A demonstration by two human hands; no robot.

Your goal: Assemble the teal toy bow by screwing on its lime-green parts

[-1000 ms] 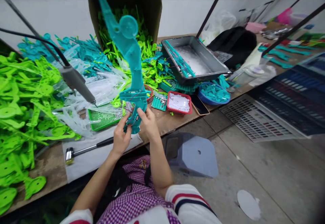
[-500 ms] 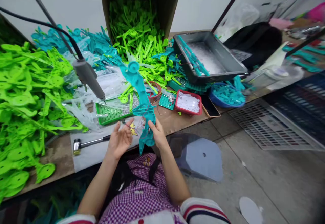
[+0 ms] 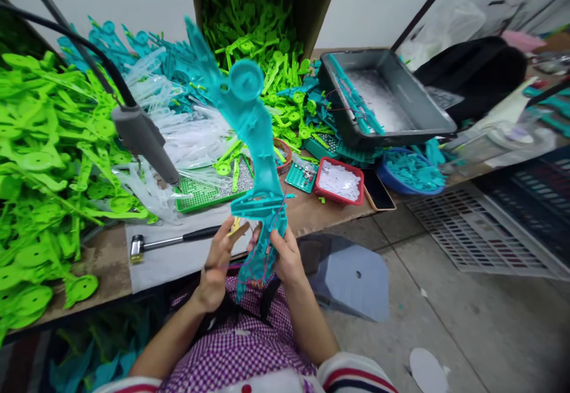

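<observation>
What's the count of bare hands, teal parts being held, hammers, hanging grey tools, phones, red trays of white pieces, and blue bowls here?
Bare hands: 2, left hand and right hand
Held teal part: 1
Hammer: 1
Hanging grey tool: 1
Phone: 1
Red tray: 1
Blue bowl: 1
Total: 8

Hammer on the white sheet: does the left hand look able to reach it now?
Probably yes: the hammer lies uncovered, its black handle pointing toward the left hand, and nothing seems to block the way.
</observation>
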